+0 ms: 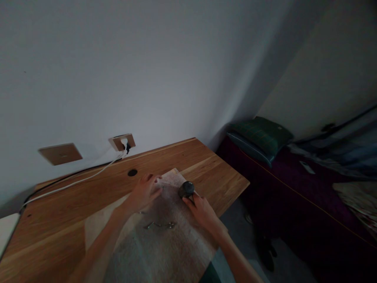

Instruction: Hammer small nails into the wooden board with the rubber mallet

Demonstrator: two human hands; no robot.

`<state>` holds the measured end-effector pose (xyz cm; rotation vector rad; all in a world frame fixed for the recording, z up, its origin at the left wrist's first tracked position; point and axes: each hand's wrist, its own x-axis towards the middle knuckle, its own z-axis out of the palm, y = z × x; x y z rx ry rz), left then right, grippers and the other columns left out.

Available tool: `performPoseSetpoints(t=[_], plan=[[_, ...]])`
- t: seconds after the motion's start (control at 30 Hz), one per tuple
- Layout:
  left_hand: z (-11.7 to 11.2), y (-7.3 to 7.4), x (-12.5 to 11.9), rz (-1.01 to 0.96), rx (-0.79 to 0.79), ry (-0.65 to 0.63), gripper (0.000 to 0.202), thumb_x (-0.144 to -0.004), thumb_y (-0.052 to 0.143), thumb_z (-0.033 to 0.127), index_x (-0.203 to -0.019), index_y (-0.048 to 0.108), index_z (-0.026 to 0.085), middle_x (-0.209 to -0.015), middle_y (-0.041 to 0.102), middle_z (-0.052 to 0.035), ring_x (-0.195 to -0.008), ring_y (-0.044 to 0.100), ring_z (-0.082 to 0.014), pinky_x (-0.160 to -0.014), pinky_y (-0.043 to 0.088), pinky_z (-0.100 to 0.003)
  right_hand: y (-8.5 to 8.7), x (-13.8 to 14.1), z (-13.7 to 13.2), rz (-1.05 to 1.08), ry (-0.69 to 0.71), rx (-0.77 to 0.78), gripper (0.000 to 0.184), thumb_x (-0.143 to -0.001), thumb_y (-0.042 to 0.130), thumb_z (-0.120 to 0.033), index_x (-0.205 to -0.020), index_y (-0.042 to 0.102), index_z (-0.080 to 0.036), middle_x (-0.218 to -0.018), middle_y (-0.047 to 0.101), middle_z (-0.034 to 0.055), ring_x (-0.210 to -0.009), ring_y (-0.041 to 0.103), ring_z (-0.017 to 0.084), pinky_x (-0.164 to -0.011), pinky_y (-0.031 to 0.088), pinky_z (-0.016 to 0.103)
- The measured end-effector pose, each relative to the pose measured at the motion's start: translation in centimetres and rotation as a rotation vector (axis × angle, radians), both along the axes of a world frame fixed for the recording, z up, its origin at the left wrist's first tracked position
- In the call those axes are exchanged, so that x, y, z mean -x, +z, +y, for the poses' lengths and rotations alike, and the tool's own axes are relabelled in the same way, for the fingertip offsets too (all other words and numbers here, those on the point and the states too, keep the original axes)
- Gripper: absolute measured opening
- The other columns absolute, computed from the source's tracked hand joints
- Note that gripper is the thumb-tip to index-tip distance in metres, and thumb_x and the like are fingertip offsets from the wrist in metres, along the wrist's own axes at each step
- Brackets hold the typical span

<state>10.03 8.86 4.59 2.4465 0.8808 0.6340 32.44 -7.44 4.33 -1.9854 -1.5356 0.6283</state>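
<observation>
My right hand (203, 212) is closed around the handle of a mallet with a dark, rounded head (186, 190). The head is over the right edge of a pale board or sheet (132, 255) that lies on the wooden desk. Near the far corner of that sheet is my left hand (147, 192), its fingers and thumb apart, resting on or just above the surface. Whether something tiny sits at its fingertips is too blurred to tell. Between my arms, small shiny metal pieces (170, 225) lie on the sheet; their kind is unclear.
The wooden desk (224, 177) meets the wall, with a round cable hole (132, 172) near its back. White and black cables run from a wall socket (123, 141) along the left back edge. To the right stands a bed with a purple cover (265, 184) and green cushions (262, 135).
</observation>
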Motion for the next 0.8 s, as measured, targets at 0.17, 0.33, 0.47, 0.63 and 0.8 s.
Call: performPoseSetpoints(t=[0.17, 0.33, 0.47, 0.63, 0.8], plan=[[0.1, 3.0, 3.9, 0.335, 0.188, -0.102, 0.029, -0.068, 0.07, 0.034, -0.093, 0.061, 0.023, -0.083, 0.061, 0.0015, -0.074, 0.06, -0.0192, -0.063, 0.04, -0.026, -0.2, -0.1, 0.1, -0.001, 0.007, 0.002, 0.029, -0.104, 0.05, -0.038, -0.121, 0.063, -0.017, -0.109, 0.076, 0.0117, -0.104, 0.072, 0.026, -0.088, 0.048, 0.031], [0.2, 2.7, 4.7, 0.417, 0.258, -0.144, 0.026, -0.061, 0.068, 0.029, -0.087, 0.064, 0.024, -0.082, 0.058, 0.0021, -0.075, 0.056, -0.0185, -0.061, 0.036, -0.025, -0.3, -0.3, 0.1, -0.021, 0.015, 0.01, 0.029, -0.104, 0.05, -0.039, -0.116, 0.064, -0.017, -0.104, 0.076, 0.0112, -0.102, 0.073, 0.027, -0.086, 0.048, 0.031], [0.5, 1.5, 4.1, 0.499, 0.296, -0.179, 0.022, -0.059, 0.063, 0.021, -0.081, 0.064, 0.022, -0.08, 0.058, 0.0019, -0.074, 0.055, -0.0179, -0.061, 0.036, -0.026, -0.3, -0.3, 0.1, -0.006, 0.006, 0.005, 0.028, -0.104, 0.049, -0.038, -0.117, 0.064, -0.018, -0.104, 0.077, 0.0111, -0.101, 0.073, 0.027, -0.085, 0.048, 0.031], [0.7, 0.3, 3.6, 0.516, 0.342, -0.217, 0.013, -0.059, 0.062, 0.018, -0.072, 0.063, 0.02, -0.079, 0.059, 0.0009, -0.074, 0.055, -0.0174, -0.064, 0.039, -0.027, -0.4, -0.3, 0.2, -0.023, 0.003, 0.013, 0.027, -0.103, 0.051, -0.036, -0.12, 0.063, -0.019, -0.11, 0.076, 0.0113, -0.107, 0.072, 0.028, -0.087, 0.049, 0.031], [0.9, 1.0, 3.2, 0.419, 0.284, -0.187, 0.01, -0.066, 0.061, 0.024, -0.073, 0.066, 0.019, -0.091, 0.061, -0.003, -0.079, 0.058, -0.0183, -0.068, 0.042, -0.028, -0.6, -0.4, 0.3, -0.053, -0.006, 0.039, 0.03, -0.104, 0.049, -0.04, -0.118, 0.065, -0.019, -0.106, 0.077, 0.0118, -0.105, 0.073, 0.029, -0.086, 0.049, 0.032]])
